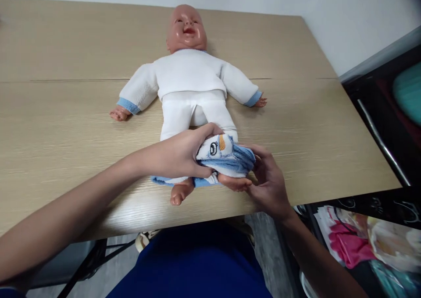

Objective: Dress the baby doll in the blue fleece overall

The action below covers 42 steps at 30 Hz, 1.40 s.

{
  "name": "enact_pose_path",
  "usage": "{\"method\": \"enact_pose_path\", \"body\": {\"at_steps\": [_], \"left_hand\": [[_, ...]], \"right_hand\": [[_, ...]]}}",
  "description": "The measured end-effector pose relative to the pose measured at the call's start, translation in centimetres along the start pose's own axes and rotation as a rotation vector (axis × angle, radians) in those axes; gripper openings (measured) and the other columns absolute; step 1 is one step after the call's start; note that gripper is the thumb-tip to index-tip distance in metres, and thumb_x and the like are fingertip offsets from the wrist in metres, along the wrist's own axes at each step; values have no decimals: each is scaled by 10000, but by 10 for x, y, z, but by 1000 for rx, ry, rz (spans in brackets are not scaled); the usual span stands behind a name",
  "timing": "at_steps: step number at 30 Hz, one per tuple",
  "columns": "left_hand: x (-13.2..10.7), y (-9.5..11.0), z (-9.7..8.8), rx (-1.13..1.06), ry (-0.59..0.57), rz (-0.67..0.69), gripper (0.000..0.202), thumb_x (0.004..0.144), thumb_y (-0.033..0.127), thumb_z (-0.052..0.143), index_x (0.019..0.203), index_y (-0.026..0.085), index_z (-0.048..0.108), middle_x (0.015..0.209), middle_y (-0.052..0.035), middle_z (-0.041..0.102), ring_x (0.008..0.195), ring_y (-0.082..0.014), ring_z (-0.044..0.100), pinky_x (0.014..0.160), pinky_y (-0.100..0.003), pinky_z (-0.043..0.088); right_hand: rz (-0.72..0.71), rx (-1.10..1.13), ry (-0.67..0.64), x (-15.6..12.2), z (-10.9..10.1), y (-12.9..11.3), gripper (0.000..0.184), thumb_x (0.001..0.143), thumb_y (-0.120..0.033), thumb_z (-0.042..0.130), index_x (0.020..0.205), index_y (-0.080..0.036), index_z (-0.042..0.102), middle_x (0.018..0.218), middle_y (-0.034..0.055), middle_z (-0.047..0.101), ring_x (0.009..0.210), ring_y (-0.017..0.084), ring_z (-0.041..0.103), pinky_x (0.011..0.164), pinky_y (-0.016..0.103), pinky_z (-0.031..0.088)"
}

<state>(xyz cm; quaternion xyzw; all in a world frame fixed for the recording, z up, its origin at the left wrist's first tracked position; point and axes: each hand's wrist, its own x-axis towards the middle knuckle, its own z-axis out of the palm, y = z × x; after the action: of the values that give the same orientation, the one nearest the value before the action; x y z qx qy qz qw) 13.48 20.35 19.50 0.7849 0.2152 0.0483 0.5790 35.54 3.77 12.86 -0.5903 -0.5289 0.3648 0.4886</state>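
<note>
A baby doll lies face up, wearing a white fleecy top with blue cuffs and white trousers. Around the doll's foot on the right sits a bunched white-and-blue terry garment with an embroidered eye and an orange patch. My left hand grips this garment from the left, thumb below and fingers above. On the other side, my right hand has its fingers closed on the garment's blue edge, close to the toes. The doll's other foot rests bare, with blue-and-white cloth beside and behind it.
The doll lies on a light wooden table, its feet near the front edge. At lower right, below table height, are a pink cloth and plastic-wrapped items. A black-framed object with a metal bar stands at the right, and a white wall is behind.
</note>
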Motion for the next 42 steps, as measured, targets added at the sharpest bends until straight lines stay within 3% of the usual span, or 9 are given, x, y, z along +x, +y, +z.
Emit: {"method": "enact_pose_path", "body": {"at_steps": [5,11,18,25,29,32,35,39,42], "left_hand": [[5,-5,-7,157,-33,129,133,928,253,751,1010,204,657,1094,-44,647,1011,-233,647,895,-334,505],[8,-13,-10,159,-15,107,145,1022,318,687,1125,219,664,1052,-26,708,955,-234,677,859,-339,498],[9,-25,-15,157,37,106,202,997,338,743,1120,221,635,1008,0,668,926,-222,643,817,-315,488],[-10,-5,-5,273,154,-1,465,942,554,834,1220,228,654,945,0,682,765,-203,615,669,-314,437],[-47,-6,0,255,357,-41,458,1020,547,751,1373,268,666,1180,-54,743,917,-235,672,761,-346,521],[-77,-20,4,278,499,-114,434,985,553,793,1308,276,707,1143,-52,743,975,-256,682,827,-375,550],[-98,-33,13,221,485,-126,298,992,484,804,1198,286,715,1153,-40,734,1067,-264,696,901,-376,569],[-107,-41,28,127,475,-38,170,1029,364,770,1165,298,692,1376,-59,645,1346,-276,623,1143,-401,528],[-102,-45,32,68,608,-5,106,1064,326,721,1156,293,679,1634,-60,513,1575,-306,466,1284,-457,418]], "right_hand": [[115,134,-120,11,-13,4,232,1007,-375,826,1194,-281,725,1108,24,786,1047,230,766,957,373,636],[234,158,-308,44,-31,4,321,878,-433,952,1107,-316,760,1093,10,805,1034,282,762,912,426,632],[182,132,-529,67,-37,3,511,808,-415,1004,1192,-301,687,1062,7,732,999,264,707,857,389,592],[151,178,-269,65,-31,-4,244,1029,-535,770,1089,-317,678,980,-9,677,899,205,629,805,330,541],[173,179,-271,71,-31,3,240,1042,-517,756,1109,-303,672,972,-13,673,888,190,628,788,307,535],[115,75,-327,78,-33,3,251,1048,-519,741,1116,-284,684,1019,5,668,941,206,640,831,328,535],[-36,-98,-356,87,-33,-7,253,1022,-492,778,1120,-275,694,1072,20,640,984,219,632,881,351,523],[-208,-177,-399,96,-26,-18,229,984,-398,827,1132,-279,698,1173,41,628,1098,245,629,989,390,505],[-89,18,-365,101,-17,-16,154,1050,-359,727,1159,-301,636,996,-2,652,882,192,605,790,336,496]]}}
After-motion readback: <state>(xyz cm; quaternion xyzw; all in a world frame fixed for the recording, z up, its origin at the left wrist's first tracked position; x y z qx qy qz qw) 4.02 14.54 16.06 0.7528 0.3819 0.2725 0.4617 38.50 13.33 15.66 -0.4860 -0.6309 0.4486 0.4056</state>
